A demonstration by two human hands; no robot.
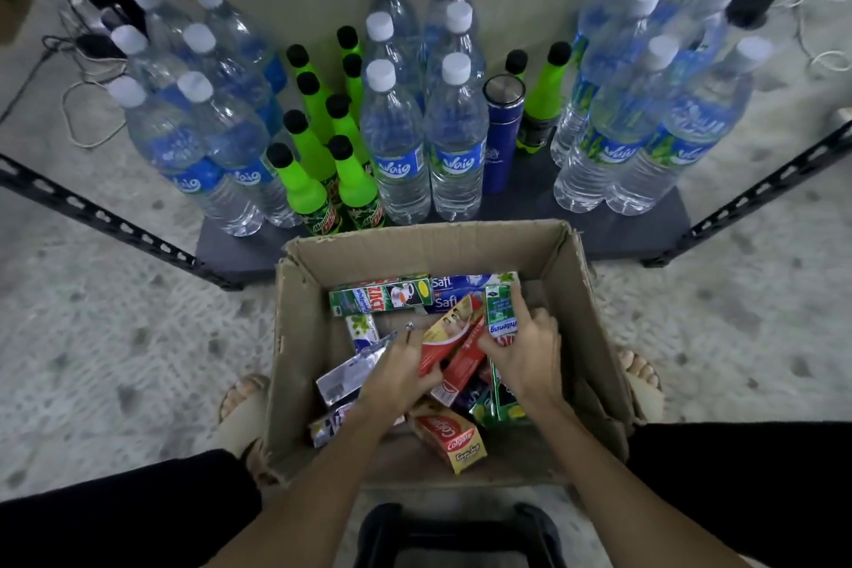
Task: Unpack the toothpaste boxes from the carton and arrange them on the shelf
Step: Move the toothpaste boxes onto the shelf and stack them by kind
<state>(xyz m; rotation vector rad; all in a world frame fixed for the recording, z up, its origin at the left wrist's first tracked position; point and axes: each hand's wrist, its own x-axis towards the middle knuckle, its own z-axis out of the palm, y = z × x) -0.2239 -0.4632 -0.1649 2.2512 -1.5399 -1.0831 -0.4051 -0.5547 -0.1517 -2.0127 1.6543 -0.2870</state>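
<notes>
toothpaste boxes [417,364] fill the carton [571,291] in a messy heap, and none of them sits on the shelf [599,217] yet, as far as i can see. so i think the job is only at its start.

both of my hands are down inside the carton. my left hand [399,371] curls its fingers round a red box [449,339] that lies tilted across the middle of the heap. my right hand [525,353] grips a green and white box [500,311] that stands up on its end near the right wall of the carton. neither box is lifted clear of the carton.

more boxes wait in there. a long green box [380,294] and blue and white boxes [465,293] lie flat along the far wall. a shiny silver box [343,376] lies on the left, and a red and yellow box [454,440] lies nearest to me.

the carton stands on the floor, touching the front edge of the low shelf. the shelf holds rows of water bottles [396,143], green soda bottles [304,180] and one blue flask [500,134]. i see a bare strip along the front of the shelf, just behind the carton. i think that is where the boxes can go.

every box is still left to move and line up.
</notes>
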